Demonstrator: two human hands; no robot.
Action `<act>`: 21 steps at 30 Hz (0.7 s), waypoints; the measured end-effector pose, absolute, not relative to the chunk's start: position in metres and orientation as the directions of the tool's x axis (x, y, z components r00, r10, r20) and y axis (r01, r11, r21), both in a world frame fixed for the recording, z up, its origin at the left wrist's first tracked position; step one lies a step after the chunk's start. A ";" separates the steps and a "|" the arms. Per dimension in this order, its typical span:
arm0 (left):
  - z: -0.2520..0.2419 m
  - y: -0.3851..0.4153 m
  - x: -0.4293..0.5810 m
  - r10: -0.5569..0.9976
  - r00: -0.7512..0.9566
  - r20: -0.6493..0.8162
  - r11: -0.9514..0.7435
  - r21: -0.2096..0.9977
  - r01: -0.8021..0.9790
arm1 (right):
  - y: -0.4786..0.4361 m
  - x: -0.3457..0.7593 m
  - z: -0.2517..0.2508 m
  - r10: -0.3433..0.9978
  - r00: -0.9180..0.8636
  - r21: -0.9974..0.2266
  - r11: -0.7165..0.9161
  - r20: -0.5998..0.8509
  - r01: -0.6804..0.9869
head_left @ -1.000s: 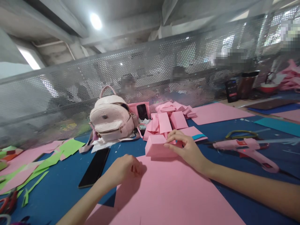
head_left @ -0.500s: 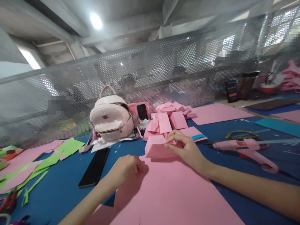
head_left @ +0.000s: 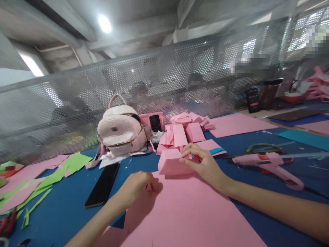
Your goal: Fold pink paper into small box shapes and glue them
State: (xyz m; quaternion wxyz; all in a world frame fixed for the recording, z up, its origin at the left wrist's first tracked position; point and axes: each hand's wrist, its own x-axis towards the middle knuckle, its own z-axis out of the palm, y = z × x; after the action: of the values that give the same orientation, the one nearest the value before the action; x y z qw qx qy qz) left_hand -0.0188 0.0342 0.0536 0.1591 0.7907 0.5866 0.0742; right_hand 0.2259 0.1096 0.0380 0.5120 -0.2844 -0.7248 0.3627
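A small folded pink paper box [head_left: 168, 164] with slanted sides sits at the far end of a large pink paper sheet [head_left: 190, 209]. My right hand [head_left: 203, 163] pinches the box's right edge between thumb and fingers. Just left of the box, my left hand [head_left: 141, 187] rests on the sheet with its fingers curled in. I see nothing in that fist, and its fingertips are partly hidden.
A pink glue gun [head_left: 272, 164] lies at right. Behind the box are folded pink paper pieces [head_left: 180, 133] and a pale backpack [head_left: 122, 130]. A black phone [head_left: 102, 185], green paper scraps [head_left: 53, 178] and red-handled pliers [head_left: 9, 221] lie left. A perforated metal screen [head_left: 164, 72] stands behind.
Both hands and the pink box keep almost the same place. The whole view has shifted very slightly.
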 end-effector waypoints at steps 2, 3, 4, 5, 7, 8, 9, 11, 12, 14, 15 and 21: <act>0.055 0.032 -0.017 0.948 0.307 -0.080 -0.266 0.327 0.907 | 0.109 0.226 0.038 0.784 -0.313 -0.817 0.575 0.536 0.042; 0.055 0.031 -0.015 0.948 0.309 -0.082 -0.269 0.319 0.909 | 0.109 0.226 0.038 0.785 -0.313 -0.818 0.574 0.535 0.042; 0.056 0.029 -0.014 0.947 0.310 -0.081 -0.272 0.309 0.911 | 0.109 0.225 0.039 0.786 -0.313 -0.819 0.573 0.534 0.042; 0.056 0.028 -0.013 0.947 0.312 -0.077 -0.277 0.300 0.913 | 0.108 0.225 0.039 0.786 -0.314 -0.819 0.572 0.532 0.042; 0.057 0.024 -0.011 0.945 0.321 -0.060 -0.292 0.282 0.914 | 0.108 0.225 0.040 0.786 -0.313 -0.819 0.572 0.534 0.041; 0.058 0.023 -0.009 0.944 0.327 -0.051 -0.301 0.278 0.912 | 0.108 0.225 0.041 0.784 -0.310 -0.816 0.576 0.538 0.041; 0.058 0.022 -0.008 0.941 0.334 -0.046 -0.309 0.279 0.909 | 0.108 0.225 0.042 0.781 -0.305 -0.812 0.582 0.545 0.040; 0.061 0.021 -0.002 0.938 0.345 -0.040 -0.319 0.294 0.901 | 0.108 0.225 0.044 0.770 -0.296 -0.799 0.600 0.565 0.036; 0.062 0.020 0.003 0.934 0.355 -0.039 -0.326 0.310 0.893 | 0.108 0.225 0.046 0.764 -0.290 -0.792 0.609 0.576 0.032; 0.064 0.019 0.016 0.919 0.392 -0.036 -0.355 0.354 0.865 | 0.107 0.225 0.048 0.753 -0.282 -0.780 0.625 0.594 0.027; 0.065 0.018 0.025 0.903 0.429 -0.035 -0.385 0.379 0.842 | 0.107 0.226 0.049 0.749 -0.279 -0.775 0.631 0.600 0.026; 0.059 0.000 0.101 0.749 0.639 0.177 -0.641 0.437 0.631 | 0.102 0.227 0.051 0.714 -0.287 -0.747 0.664 0.638 -0.009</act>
State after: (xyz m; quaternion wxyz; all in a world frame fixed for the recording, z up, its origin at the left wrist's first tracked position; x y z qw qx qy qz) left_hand 0.1009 -0.0002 0.0592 0.1699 0.8891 0.3879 0.1736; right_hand 0.2273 0.1019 0.0507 0.5461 -0.2411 -0.7308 0.3311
